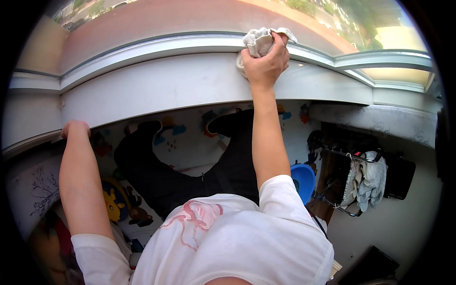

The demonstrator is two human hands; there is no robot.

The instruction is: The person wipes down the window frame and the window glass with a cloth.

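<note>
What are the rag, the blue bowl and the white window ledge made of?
The rag looks like soft cloth, maybe cotton: it's fuzzy and crumples easily. The blue bowl seems to be smooth plastic, with its bright, even colour. The window ledge is smooth with a slight shine, perhaps painted wood or stone; I can't tell which.

Arms (270,133) outstretched, well apart — right fingers (277,44) curled
</note>
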